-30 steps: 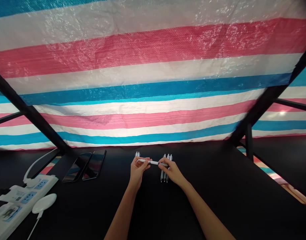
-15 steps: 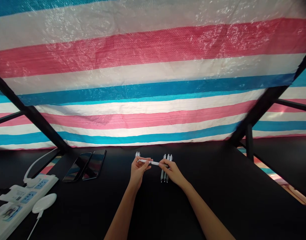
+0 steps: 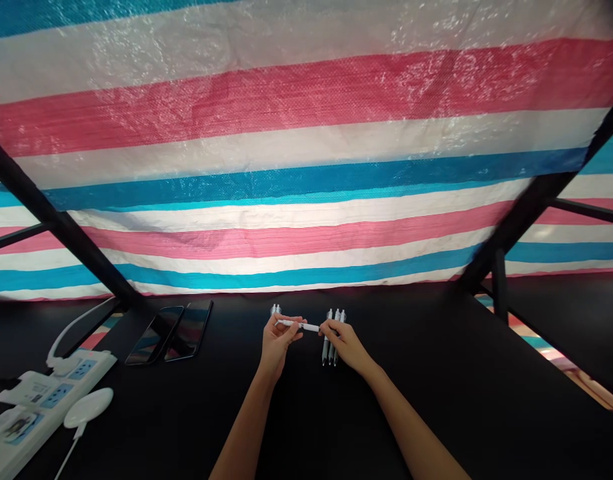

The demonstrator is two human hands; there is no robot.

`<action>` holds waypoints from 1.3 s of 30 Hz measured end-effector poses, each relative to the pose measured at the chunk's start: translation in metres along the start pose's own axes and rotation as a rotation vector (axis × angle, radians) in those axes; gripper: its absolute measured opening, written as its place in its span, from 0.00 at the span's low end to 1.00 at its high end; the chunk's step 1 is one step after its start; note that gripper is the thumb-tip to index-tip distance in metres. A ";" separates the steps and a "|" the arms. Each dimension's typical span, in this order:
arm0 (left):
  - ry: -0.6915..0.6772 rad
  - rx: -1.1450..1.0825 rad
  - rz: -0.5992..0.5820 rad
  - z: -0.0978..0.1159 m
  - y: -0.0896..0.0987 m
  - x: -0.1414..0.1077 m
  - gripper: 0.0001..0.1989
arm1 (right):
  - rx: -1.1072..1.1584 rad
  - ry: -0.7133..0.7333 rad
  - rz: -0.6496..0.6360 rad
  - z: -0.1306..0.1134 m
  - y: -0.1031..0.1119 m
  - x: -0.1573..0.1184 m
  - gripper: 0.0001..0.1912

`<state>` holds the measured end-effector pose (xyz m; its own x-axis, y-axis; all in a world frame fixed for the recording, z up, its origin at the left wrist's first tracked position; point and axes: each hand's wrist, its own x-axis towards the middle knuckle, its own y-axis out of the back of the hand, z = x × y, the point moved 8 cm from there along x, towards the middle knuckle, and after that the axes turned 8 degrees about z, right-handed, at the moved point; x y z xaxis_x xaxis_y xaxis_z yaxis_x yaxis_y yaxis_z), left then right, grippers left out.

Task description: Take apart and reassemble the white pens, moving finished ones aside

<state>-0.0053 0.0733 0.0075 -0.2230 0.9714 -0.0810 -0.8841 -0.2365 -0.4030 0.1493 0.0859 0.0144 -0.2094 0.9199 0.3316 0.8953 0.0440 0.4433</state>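
A white pen is held level between my two hands, above the black table. My left hand pinches its left part between thumb and fingers. At the pen's right end, the fingertips of my right hand are closed on it. Just beyond the right fingers lies a row of white-and-grey pens, side by side and partly covered by that hand. Behind my left fingers the tops of more white pens show; the rest of them is hidden.
Two dark phones lie side by side at the left. Nearer, a white power strip has plugs and cables in it, with a white round charging pad alongside. Black frame bars and a striped sheet stand behind.
My right fingertips have shifted very slightly right along the pen, leaving a little more of it showing. My left hand stays in place.
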 end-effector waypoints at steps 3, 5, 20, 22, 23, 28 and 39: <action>0.003 0.001 0.005 0.000 0.000 0.000 0.16 | 0.014 -0.018 -0.002 0.001 0.001 0.000 0.19; 0.001 -0.006 0.027 0.000 0.002 0.001 0.17 | 0.053 -0.028 0.001 0.001 0.002 -0.001 0.14; 0.004 -0.071 0.074 -0.002 0.009 0.006 0.19 | 0.073 0.001 0.003 0.001 0.002 -0.001 0.11; 0.004 -0.079 0.084 -0.002 0.011 0.007 0.18 | 0.057 0.011 -0.001 -0.001 0.003 0.000 0.10; 0.004 -0.077 0.085 -0.002 0.011 0.007 0.19 | 0.041 0.015 -0.005 -0.001 0.002 0.000 0.12; 0.008 -0.067 0.083 -0.003 0.011 0.007 0.19 | 0.010 0.003 -0.018 0.000 0.001 0.000 0.17; -0.015 -0.035 0.128 -0.005 0.017 0.009 0.17 | -0.013 0.026 0.016 -0.002 0.003 0.000 0.17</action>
<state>-0.0201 0.0781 -0.0048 -0.3394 0.9329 -0.1206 -0.8331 -0.3576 -0.4220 0.1514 0.0858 0.0173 -0.2048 0.9101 0.3602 0.8935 0.0236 0.4485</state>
